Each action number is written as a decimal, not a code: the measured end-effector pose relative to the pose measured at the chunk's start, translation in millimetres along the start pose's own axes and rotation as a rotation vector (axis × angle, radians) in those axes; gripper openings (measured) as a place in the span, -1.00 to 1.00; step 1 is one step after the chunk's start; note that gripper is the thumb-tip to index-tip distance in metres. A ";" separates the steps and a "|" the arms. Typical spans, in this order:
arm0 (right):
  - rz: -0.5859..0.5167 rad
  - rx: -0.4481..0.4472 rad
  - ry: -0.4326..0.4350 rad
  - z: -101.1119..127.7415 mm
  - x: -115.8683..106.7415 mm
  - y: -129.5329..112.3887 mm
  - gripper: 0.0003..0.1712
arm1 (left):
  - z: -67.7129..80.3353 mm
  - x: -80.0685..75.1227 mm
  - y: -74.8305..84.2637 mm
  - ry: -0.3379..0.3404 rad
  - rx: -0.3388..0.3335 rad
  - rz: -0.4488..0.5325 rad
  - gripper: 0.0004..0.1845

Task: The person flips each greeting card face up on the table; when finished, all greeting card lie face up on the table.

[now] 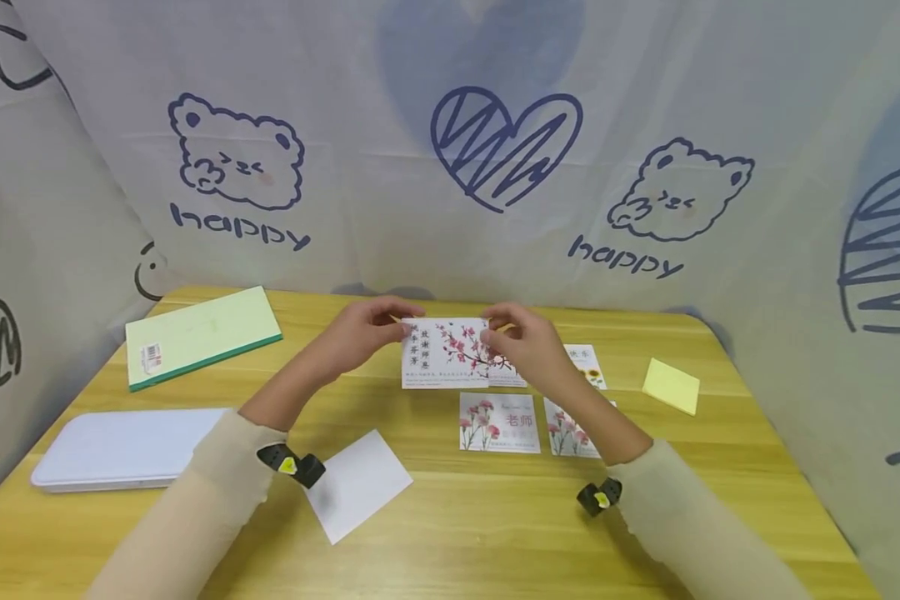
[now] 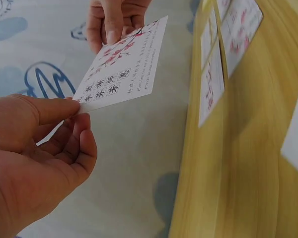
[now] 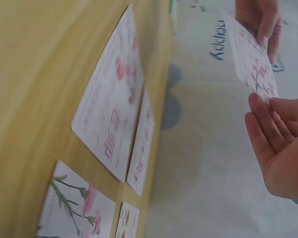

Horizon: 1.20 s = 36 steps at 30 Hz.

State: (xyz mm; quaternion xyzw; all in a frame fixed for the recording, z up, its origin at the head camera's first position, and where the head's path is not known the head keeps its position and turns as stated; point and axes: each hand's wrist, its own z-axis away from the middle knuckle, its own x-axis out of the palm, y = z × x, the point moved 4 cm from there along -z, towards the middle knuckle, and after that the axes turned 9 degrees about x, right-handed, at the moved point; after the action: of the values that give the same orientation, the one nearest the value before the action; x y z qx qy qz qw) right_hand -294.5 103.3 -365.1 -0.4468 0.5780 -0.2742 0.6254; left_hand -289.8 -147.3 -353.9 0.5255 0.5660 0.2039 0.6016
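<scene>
Blossom card (image 1: 446,352) held above the table's (image 1: 450,517) far edge: left hand (image 1: 366,333) pinches one end, right hand (image 1: 528,343) the other. Left wrist view alone shows thumb-on-fingers pinch (image 2: 54,110); head view alone shows notepad (image 1: 202,335).

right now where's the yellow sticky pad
In the head view the sticky pad lies on the table's right side, just right of the flower cards, away from both hands.
</scene>
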 end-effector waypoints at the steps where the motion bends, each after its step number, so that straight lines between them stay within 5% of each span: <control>1: 0.000 0.004 -0.016 -6.2 3.6 1.7 -0.67 | -2.2 -3.7 -5.2 0.003 -0.009 -0.009 -0.67; 8: 0.012 0.093 -0.153 -49.4 32.7 18.1 -0.72 | -15.5 -23.3 -48.3 -0.004 -0.075 -0.013 -0.69; 16: 0.221 0.096 -0.235 -80.4 55.8 37.4 -0.74 | -28.5 -22.6 -92.2 -0.063 -0.185 -0.061 -0.76; 23: 0.432 0.093 -0.238 -99.8 70.4 49.0 -0.77 | -36.6 -24.4 -109.8 -0.096 -0.203 -0.163 -0.75; 36: 0.523 0.104 -0.253 -107.9 81.7 55.9 -0.77 | -45.5 -16.7 -118.5 -0.122 -0.190 -0.312 -0.79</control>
State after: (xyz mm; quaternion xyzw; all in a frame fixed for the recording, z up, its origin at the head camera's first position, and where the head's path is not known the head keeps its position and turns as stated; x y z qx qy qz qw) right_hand -393.8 32.1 -445.9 -0.2807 0.5762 -0.0749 0.7639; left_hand -376.6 -186.3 -439.6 0.3835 0.5813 0.1286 0.7060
